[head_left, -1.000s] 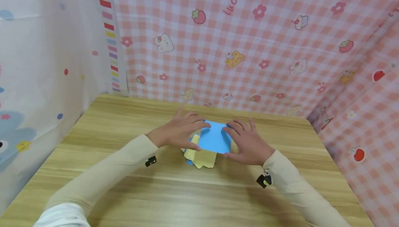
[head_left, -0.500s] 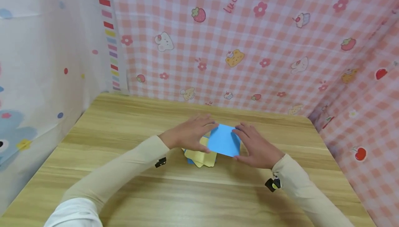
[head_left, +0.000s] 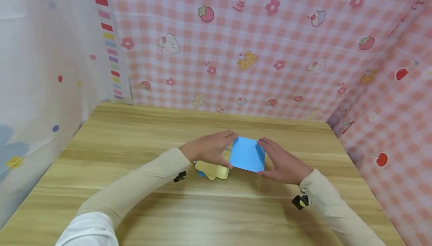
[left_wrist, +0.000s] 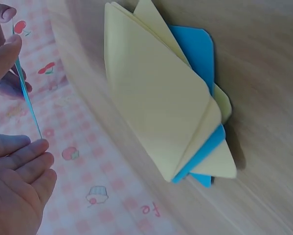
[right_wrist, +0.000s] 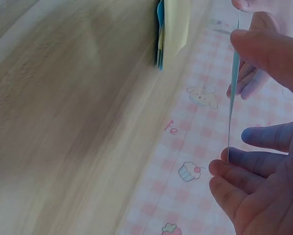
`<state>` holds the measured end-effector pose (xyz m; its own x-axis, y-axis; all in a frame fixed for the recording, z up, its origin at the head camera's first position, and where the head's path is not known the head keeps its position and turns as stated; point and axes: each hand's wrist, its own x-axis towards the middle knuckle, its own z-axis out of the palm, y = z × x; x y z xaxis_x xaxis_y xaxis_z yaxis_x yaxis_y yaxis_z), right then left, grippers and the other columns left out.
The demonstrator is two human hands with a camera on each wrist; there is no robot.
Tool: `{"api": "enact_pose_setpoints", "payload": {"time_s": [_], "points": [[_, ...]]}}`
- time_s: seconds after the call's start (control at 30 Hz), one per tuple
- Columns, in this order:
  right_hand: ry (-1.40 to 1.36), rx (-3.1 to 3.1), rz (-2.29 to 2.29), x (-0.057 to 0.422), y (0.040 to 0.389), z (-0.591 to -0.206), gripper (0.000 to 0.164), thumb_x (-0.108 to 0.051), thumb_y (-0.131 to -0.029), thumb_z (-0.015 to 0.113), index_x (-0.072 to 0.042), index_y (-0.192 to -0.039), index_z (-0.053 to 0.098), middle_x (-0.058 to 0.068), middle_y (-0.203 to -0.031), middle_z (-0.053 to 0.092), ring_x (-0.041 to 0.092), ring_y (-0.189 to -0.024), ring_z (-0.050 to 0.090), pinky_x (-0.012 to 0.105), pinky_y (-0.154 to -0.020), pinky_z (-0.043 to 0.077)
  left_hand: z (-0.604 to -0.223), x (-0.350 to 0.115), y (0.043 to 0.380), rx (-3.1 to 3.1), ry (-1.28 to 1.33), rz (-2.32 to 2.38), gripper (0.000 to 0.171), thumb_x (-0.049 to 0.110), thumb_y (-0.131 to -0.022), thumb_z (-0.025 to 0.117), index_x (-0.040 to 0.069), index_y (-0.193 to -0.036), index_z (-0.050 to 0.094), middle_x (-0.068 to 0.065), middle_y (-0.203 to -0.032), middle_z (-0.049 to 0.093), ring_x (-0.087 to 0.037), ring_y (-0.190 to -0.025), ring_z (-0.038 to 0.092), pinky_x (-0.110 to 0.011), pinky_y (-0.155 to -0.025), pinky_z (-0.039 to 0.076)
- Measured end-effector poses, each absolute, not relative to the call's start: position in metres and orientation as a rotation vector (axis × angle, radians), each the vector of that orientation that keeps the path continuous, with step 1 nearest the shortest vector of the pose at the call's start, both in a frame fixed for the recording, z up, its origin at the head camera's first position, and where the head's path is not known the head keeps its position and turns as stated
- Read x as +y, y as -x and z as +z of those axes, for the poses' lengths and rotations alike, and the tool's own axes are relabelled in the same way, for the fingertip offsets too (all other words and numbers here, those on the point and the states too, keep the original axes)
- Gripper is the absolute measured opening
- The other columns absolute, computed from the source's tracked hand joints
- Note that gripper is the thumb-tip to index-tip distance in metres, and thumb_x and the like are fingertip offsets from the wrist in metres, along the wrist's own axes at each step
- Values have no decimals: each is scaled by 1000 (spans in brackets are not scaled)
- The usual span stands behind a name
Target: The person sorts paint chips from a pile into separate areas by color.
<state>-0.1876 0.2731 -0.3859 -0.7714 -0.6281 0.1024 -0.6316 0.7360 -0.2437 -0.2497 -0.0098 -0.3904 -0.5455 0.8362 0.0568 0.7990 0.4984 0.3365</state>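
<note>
Raised above the table, a square blue card (head_left: 248, 154) is held between both hands by its edges. My left hand (head_left: 210, 148) grips its left side, thumb at the near corner and fingertips at the far one. My right hand (head_left: 285, 163) grips the right side the same way. In both wrist views the card (left_wrist: 25, 88) (right_wrist: 235, 83) appears nearly edge-on, as a thin strip between thumb and fingers. Left of the card, partly behind my left hand, lies a loose, fanned stack of yellow and blue cards (head_left: 212, 169), also large in the left wrist view (left_wrist: 156, 93).
The wood-grain table (head_left: 216, 216) stretches around the hands. A pink checked cloth (head_left: 229, 51) hangs behind it and on the right, and a white patterned cloth (head_left: 44, 69) on the left. Small black devices (head_left: 300, 202) sit at both wrists.
Both hands have carried the blue card to the right, away from over the stack, leaving it beside the stack. The head view has shifted slightly.
</note>
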Motion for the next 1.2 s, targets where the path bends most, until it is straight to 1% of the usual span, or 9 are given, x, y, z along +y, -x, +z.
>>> {"api": "enact_pose_setpoints", "payload": {"time_s": [0.1, 0.27, 0.43, 0.6, 0.93, 1.0, 1.1, 1.2], "points": [[-1028, -2925, 429, 278, 185, -387, 91, -31, -85, 83, 8, -150, 33, 28, -153, 39, 45, -140, 40, 59, -108, 42, -392, -5, 250, 2603, -1434, 521, 98, 43, -83, 83, -2, -153, 32, -13, -152, 43, -23, -137, 45, -34, -113, 40], [-1015, -2903, 447, 286, 182, -393, 92, -28, -82, 86, 8, -149, 34, 27, -148, 44, 43, -134, 45, 58, -107, 43, -394, 5, 250, 2585, -1455, 526, 98, 43, -82, 83, -3, -152, 33, -14, -151, 44, -23, -137, 45, -33, -114, 38], [-1000, -2903, 454, 294, 180, -399, 91, -28, -81, 87, 8, -147, 36, 27, -143, 49, 42, -129, 50, 57, -104, 46, -397, 15, 247, 2599, -1478, 437, 98, 46, -83, 82, -5, -152, 34, -15, -151, 44, -24, -136, 45, -31, -115, 38], [-941, -2962, 477, 301, 176, -406, 91, -26, -80, 87, 10, -147, 36, 28, -143, 49, 43, -130, 50, 58, -105, 45, -402, 26, 245, 2615, -1502, 357, 99, 49, -82, 82, -5, -151, 36, -15, -150, 46, -25, -135, 47, -31, -115, 37], [-958, -2990, 497, 311, 175, -420, 93, -24, -79, 88, 13, -146, 36, 30, -143, 48, 44, -131, 49, 57, -107, 43, -418, 45, 244, 2635, -1473, 142, 101, 60, -80, 78, -2, -151, 38, -10, -146, 50, -21, -131, 50, -26, -113, 37], [-946, -3012, 509, 312, 174, -424, 94, -25, -79, 88, 13, -147, 35, 31, -144, 47, 45, -132, 48, 57, -108, 42, -421, 48, 243, 2632, -1472, 110, 100, 60, -80, 78, 0, -149, 40, -9, -143, 52, -19, -128, 52, -25, -111, 39], [-916, -3055, 527, 313, 173, -428, 96, -28, -80, 88, 12, -148, 34, 30, -146, 46, 45, -134, 47, 58, -109, 41, -425, 51, 242, 2637, -1475, 73, 95, 62, -78, 78, 2, -144, 46, -6, -134, 56, -17, -120, 55, -25, -106, 42], [-885, -3092, 537, 312, 172, -431, 97, -30, -79, 88, 10, -150, 34, 29, -147, 46, 44, -135, 46, 58, -110, 39, -427, 53, 241, 2640, -1469, 46, 90, 62, -78, 78, 4, -140, 49, -5, -128, 59, -16, -116, 56, -28, -103, 44]]}}
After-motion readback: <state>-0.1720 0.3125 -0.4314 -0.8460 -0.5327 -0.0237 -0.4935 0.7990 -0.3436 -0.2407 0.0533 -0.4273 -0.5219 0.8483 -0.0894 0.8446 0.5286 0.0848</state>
